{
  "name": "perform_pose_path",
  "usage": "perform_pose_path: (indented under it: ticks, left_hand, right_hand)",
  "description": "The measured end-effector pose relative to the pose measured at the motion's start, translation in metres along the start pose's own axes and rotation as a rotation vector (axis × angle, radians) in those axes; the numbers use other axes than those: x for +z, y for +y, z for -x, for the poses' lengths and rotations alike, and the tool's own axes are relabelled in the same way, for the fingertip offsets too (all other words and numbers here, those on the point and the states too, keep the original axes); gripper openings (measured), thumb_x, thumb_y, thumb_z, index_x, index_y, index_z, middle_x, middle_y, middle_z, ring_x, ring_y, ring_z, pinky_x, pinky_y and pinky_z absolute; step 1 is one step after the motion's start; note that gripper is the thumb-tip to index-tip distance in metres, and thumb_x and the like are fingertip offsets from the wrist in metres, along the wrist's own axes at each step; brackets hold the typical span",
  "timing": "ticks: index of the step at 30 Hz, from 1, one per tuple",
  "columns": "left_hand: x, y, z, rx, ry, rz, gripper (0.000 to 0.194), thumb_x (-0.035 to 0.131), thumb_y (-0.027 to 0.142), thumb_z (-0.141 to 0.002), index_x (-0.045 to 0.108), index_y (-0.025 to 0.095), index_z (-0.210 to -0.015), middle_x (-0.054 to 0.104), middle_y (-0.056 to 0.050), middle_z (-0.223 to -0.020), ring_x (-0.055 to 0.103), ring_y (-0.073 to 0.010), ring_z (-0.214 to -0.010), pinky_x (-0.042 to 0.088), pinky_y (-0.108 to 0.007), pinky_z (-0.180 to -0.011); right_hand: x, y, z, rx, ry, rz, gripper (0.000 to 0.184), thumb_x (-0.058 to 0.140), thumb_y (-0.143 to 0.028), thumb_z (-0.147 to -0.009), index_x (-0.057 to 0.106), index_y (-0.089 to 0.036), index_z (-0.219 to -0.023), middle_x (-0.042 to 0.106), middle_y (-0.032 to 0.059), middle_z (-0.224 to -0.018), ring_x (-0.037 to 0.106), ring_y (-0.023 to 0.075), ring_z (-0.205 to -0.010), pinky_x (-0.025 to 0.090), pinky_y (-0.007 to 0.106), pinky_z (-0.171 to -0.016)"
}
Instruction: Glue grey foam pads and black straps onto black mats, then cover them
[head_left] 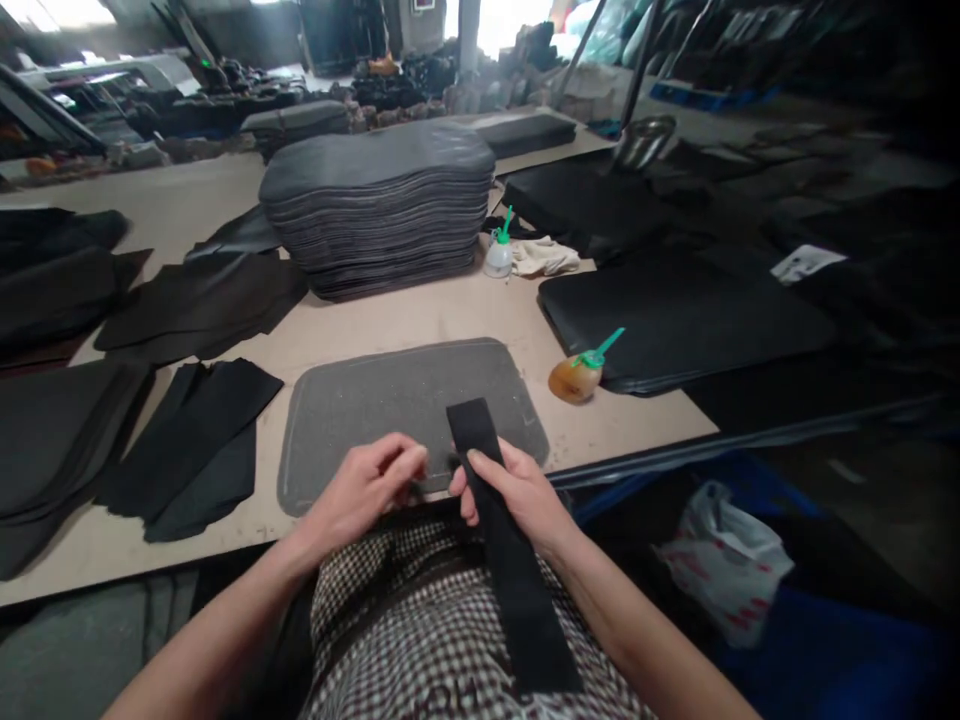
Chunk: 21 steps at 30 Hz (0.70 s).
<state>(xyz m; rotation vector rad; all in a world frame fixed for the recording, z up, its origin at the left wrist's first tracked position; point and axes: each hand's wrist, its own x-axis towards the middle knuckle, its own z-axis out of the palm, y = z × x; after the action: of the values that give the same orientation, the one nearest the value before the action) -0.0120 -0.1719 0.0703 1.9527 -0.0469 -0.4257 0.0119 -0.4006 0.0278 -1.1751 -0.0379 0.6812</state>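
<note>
Worktable (420, 318), black strip (517, 565) in right hand (525, 495)

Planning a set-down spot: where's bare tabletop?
Bare tan tabletop: between the tall grey sheet stack and flat grey rounded panel, and between the green-spouted amber bottle and its near edge. Crowded: left, under dark flat cut sheets; right, under black round-cornered sheets.

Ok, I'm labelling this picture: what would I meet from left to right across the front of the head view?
Dark sheets, loose black pieces, left hand, right hand holding a black strip, amber bottle, plastic bag.
</note>
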Motion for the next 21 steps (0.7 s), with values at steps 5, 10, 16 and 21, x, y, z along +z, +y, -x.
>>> perform_pose_path:
  ticks: [5, 10, 16, 21]
  left_hand:
    - [0.002, -0.007, -0.055, -0.227, -0.156, 0.455, 0.050, 0.071, 0.061, -0.086, 0.062, 0.020, -0.114, 0.057, 0.004, -0.067, 0.044, -0.0061, -0.047, 0.025, -0.017, -0.040]
    - [-0.004, -0.011, -0.104, -0.104, -0.071, 0.205, 0.038, 0.073, 0.051, -0.085, 0.064, 0.015, -0.091, 0.057, 0.004, -0.056, 0.044, -0.0056, -0.042, 0.032, -0.019, -0.045]
    - [-0.030, -0.029, -0.170, 0.027, 0.072, -0.252, 0.030, 0.056, 0.045, -0.095, 0.069, 0.019, -0.097, 0.063, 0.002, -0.061, 0.056, -0.0126, -0.052, 0.040, -0.025, -0.055]
    - [-0.040, -0.035, -0.221, 0.212, 0.254, -0.595, 0.021, 0.064, 0.039, -0.094, 0.072, 0.020, -0.087, 0.073, -0.002, -0.086, 0.064, -0.0181, -0.079, 0.045, -0.030, -0.074]
  right_hand:
    - [-0.003, 0.006, -0.002, 0.071, -0.146, 0.004, 0.043, 0.066, -0.056, -0.098, 0.057, -0.018, -0.116, 0.073, 0.0074, -0.085, 0.067, 0.0152, -0.060, 0.054, 0.022, -0.054]
    - [-0.016, 0.016, 0.003, 0.067, -0.057, 0.042, 0.043, 0.066, -0.054, -0.099, 0.052, -0.021, -0.124, 0.072, 0.0062, -0.094, 0.070, 0.0174, -0.066, 0.055, 0.023, -0.053]
    - [-0.036, 0.027, 0.009, -0.067, 0.179, 0.217, 0.053, 0.062, -0.054, -0.101, 0.040, -0.031, -0.143, 0.065, 0.0021, -0.093, 0.069, 0.0217, -0.065, 0.059, 0.033, -0.054]
    - [-0.039, 0.032, -0.003, -0.114, 0.243, 0.307, 0.045, 0.056, -0.054, -0.103, 0.042, -0.029, -0.138, 0.058, -0.0023, -0.084, 0.066, 0.0186, -0.058, 0.058, 0.030, -0.047]
